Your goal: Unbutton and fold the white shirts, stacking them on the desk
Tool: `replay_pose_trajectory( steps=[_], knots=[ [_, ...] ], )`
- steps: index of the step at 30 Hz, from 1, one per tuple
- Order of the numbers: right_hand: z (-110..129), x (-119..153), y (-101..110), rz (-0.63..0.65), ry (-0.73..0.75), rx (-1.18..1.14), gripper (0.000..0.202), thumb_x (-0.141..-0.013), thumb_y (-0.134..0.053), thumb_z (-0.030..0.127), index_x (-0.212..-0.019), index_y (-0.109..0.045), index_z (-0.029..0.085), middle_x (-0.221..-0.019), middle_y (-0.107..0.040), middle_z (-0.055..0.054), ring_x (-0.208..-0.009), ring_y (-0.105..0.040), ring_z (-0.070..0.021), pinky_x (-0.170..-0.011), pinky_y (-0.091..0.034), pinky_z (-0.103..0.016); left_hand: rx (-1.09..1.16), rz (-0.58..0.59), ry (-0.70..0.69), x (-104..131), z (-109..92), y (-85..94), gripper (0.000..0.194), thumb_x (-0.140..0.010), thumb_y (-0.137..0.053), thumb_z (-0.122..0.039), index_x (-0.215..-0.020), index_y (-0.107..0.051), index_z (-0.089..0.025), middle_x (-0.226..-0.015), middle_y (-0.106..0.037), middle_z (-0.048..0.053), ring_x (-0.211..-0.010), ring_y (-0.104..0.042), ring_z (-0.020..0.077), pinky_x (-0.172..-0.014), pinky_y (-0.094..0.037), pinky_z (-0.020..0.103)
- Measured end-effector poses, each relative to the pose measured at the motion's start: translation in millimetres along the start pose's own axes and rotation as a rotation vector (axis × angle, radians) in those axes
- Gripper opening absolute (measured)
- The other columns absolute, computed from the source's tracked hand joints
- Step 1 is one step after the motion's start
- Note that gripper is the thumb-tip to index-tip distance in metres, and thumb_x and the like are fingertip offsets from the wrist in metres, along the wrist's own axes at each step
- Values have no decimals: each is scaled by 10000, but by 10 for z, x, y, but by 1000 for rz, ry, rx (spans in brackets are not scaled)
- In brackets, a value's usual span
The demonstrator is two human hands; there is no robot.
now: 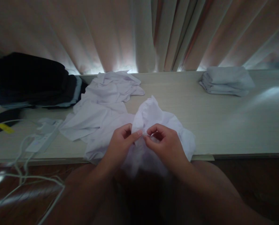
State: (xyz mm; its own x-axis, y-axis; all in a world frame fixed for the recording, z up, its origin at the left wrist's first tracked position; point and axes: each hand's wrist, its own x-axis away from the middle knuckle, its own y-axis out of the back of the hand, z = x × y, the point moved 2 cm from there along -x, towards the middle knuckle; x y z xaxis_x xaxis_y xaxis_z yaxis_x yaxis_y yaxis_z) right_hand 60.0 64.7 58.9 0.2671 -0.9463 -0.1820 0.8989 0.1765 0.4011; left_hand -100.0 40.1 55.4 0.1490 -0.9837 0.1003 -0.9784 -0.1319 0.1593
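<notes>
A crumpled white garment (153, 112) lies over the near edge of the pale surface, and part of it hangs down in front. My left hand (123, 139) pinches its cloth between thumb and fingers. Close beside it, my right hand (164, 140) has thumb and index finger together on the same cloth, with the fingertips of both hands almost touching. Any small detail between the fingertips is too blurred to make out. More loose white cloth (104, 106) spreads to the left and back; whether it is a separate piece I cannot tell.
Folded white clothes (226, 81) are stacked at the back right of the pale surface (235, 125). Dark folded clothes (31, 81) form a pile at the far left. A power strip (44, 136) with white cables sits at the left. Curtains (111, 34) hang behind.
</notes>
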Motion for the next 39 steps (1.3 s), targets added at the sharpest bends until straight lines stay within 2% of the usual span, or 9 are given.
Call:
replay_pose_trajectory(
  steps=[7, 11, 15, 22, 30, 33, 36, 39],
  knots=[
    [-29, -16, -9, -55, 59, 27, 42, -758, -694, 189, -791, -684, 213, -774, -724, -20, -730, -671, -185, -702, -512, -301, -9, 10, 7, 5, 32, 2, 298, -772, -739, -392, -642, -575, -179, -681, -652, 14, -677, -599, 174, -604, -453, 272],
    [-44, 3, -48, -49, 4, -89, 77, -769, -709, 196, -840, -739, 196, -821, -759, -39, -752, -696, -193, -713, -539, -304, 3, 20, 11, 8, 25, 6, 302, -787, -735, -402, -654, -595, -170, -672, -649, 14, -652, -581, 160, -597, -444, 266],
    [-67, 17, -57, -65, -27, -169, 74, -791, -722, 215, -846, -762, 186, -827, -768, -42, -763, -706, -193, -732, -555, -306, -2, 20, 33, 6, -2, 5, 269, -758, -753, -381, -668, -640, -154, -631, -626, 6, -608, -541, 145, -564, -419, 256],
    [-63, 39, -29, -96, 62, -170, 53, -801, -729, 172, -828, -769, 195, -823, -747, -20, -765, -690, -161, -705, -543, -268, 19, -19, -9, -16, -36, 2, 337, -726, -778, -345, -568, -541, -165, -542, -493, -54, -549, -441, 99, -533, -374, 226],
    [-75, 67, -22, -103, 87, -177, 111, -816, -724, 163, -880, -799, 213, -865, -763, -22, -813, -706, -170, -758, -554, -289, 54, 5, 23, -34, -43, -10, 363, -717, -803, -315, -529, -535, -157, -494, -469, -66, -502, -398, 74, -492, -326, 207],
    [-88, 39, 13, -61, 44, -272, 106, -829, -717, 191, -880, -805, 220, -867, -760, -23, -822, -702, -172, -741, -545, -283, 105, 16, 60, -43, -32, -16, 372, -710, -818, -319, -523, -542, -152, -487, -469, -64, -491, -393, 68, -484, -321, 202],
    [-112, -22, 67, 72, -70, -376, 129, -855, -699, 244, -915, -812, 231, -861, -773, -19, -820, -706, -173, -731, -538, -280, 179, 47, 102, -51, -13, -23, 342, -728, -805, -311, -538, -569, -151, -484, -478, -62, -470, -378, 63, -469, -316, 201],
    [-132, -81, 124, 171, -129, -390, 152, -857, -709, 286, -958, -813, 239, -913, -792, -20, -854, -717, -182, -788, -539, -297, 238, 77, 115, -49, -4, -35, 301, -748, -783, -314, -567, -606, -151, -485, -487, -60, -453, -372, 62, -456, -307, 201]
  ],
)
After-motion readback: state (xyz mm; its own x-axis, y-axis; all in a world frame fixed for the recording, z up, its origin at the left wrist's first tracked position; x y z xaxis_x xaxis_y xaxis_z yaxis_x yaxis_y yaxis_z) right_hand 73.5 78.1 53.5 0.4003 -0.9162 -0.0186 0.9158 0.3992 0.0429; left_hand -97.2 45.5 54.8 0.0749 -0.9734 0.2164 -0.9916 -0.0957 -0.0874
